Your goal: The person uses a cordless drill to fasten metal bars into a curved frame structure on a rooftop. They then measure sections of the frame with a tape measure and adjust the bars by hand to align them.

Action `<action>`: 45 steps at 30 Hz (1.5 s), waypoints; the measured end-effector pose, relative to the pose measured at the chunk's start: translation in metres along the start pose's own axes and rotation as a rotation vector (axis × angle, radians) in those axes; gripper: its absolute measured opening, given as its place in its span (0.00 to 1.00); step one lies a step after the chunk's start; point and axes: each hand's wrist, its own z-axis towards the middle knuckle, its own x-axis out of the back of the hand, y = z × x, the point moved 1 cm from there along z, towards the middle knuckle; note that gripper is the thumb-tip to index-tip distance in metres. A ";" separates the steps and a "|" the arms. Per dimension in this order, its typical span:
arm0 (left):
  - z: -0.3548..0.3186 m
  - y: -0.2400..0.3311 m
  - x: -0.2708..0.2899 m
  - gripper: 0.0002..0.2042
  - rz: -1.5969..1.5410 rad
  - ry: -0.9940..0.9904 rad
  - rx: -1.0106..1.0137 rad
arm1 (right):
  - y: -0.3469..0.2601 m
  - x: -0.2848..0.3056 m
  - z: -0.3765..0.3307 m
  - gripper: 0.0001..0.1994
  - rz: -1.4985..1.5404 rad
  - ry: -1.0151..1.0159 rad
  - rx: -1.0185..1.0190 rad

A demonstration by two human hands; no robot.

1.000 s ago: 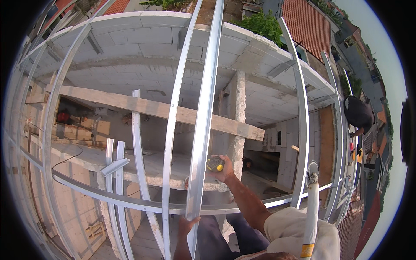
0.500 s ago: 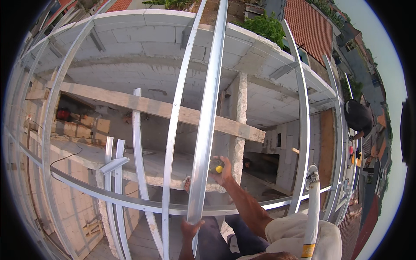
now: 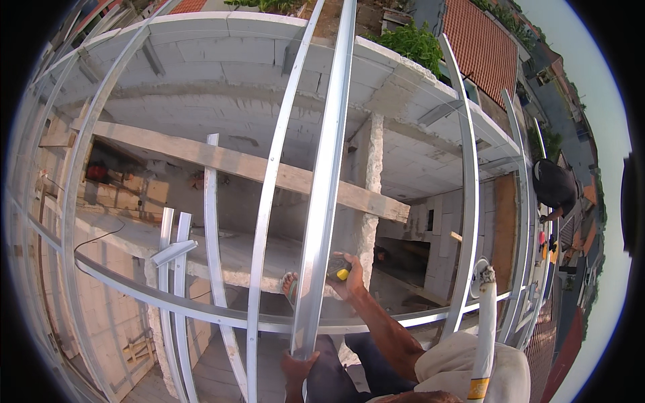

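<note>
My left hand (image 3: 299,368) is closed round the near end of a long silver metal channel (image 3: 320,221), which runs away from me across a crosswise metal beam (image 3: 222,317). To the right of that channel, my right hand (image 3: 352,277) is wrapped round a small dark and yellow tool, apparently a tape measure (image 3: 342,274). Its fingers hide part of the tool, and no drawn-out blade can be made out. A sandalled foot (image 3: 289,285) shows just left of the channel, on a rough wall top.
A narrower metal channel (image 3: 271,168) runs along the left, with short upright pieces (image 3: 180,269) beyond. A wooden plank (image 3: 222,160) spans block walls above a deep drop. More rafters (image 3: 470,174) stand at right, near a bending co-worker (image 3: 555,183). A cigarette (image 3: 484,336) juts up close by.
My left hand and the channel's near end have shifted slightly lower in view. My right hand has turned a little, so more of the dark and yellow tool shows. The foot is more visible.
</note>
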 end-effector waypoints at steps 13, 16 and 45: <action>-0.022 0.006 -0.002 0.50 0.014 -0.017 0.008 | -0.010 0.020 -0.023 0.19 0.067 -0.027 0.000; -0.023 0.011 -0.004 0.50 -0.069 -0.049 0.023 | -0.014 0.023 -0.024 0.19 0.066 -0.015 0.010; -0.074 0.105 0.020 0.37 -0.182 0.374 -0.213 | -0.092 0.080 -0.167 0.20 -0.522 -0.134 -0.118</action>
